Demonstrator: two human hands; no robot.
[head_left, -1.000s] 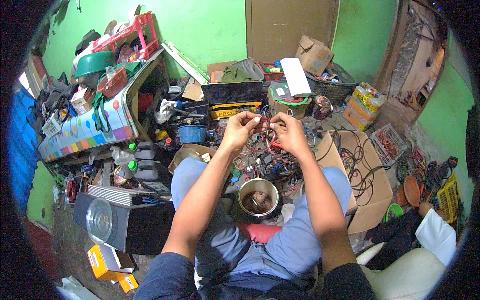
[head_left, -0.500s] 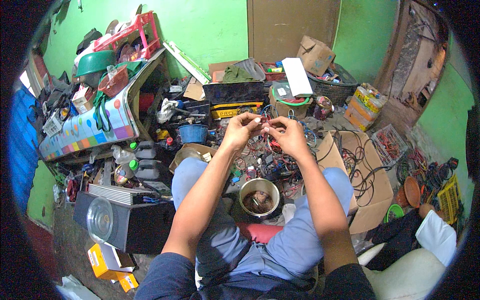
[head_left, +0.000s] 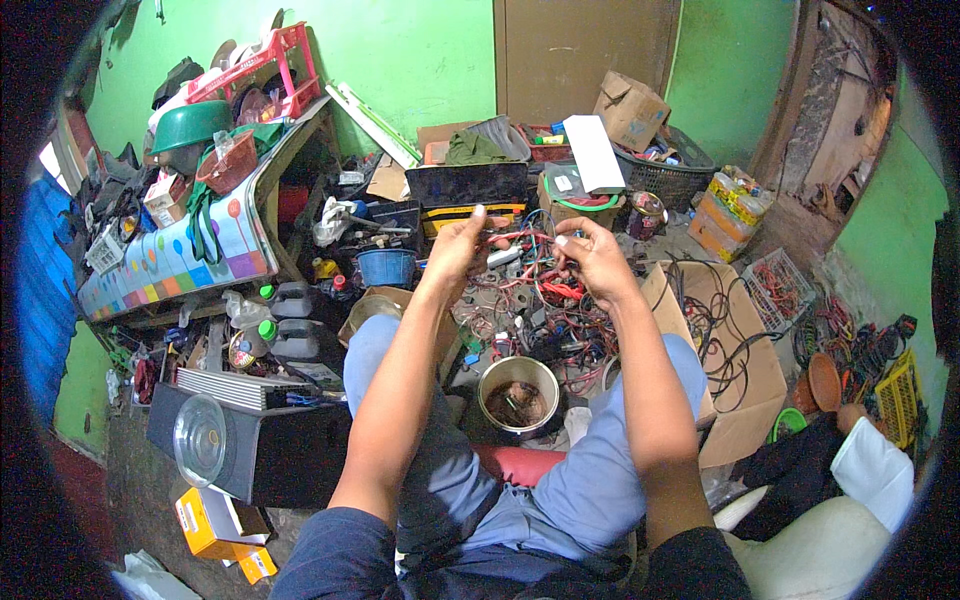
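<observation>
My left hand (head_left: 460, 250) and my right hand (head_left: 598, 264) are raised over a tangle of cables, a short way apart. Between them stretches a thin red wire (head_left: 522, 236), pinched at its left part by my left thumb and fingers. The fingers of my right hand close on its other side. Below hangs or lies a brighter red bundle (head_left: 560, 291); I cannot tell whether it joins the wire. Nearer me, between my knees, stands a metal pot (head_left: 549, 372) with brownish bits inside.
Mixed cables (head_left: 575, 335) spread over the floor ahead. At the right is an open cardboard box (head_left: 762, 385) with black cables. A blue basin (head_left: 386, 267) stands left of my hands, a black toolbox (head_left: 470, 185) behind. A dark cabinet (head_left: 290, 450) is at the left.
My hands have moved apart from close together, the left one leftward and the right one slightly rightward. The red wire now shows stretched between them.
</observation>
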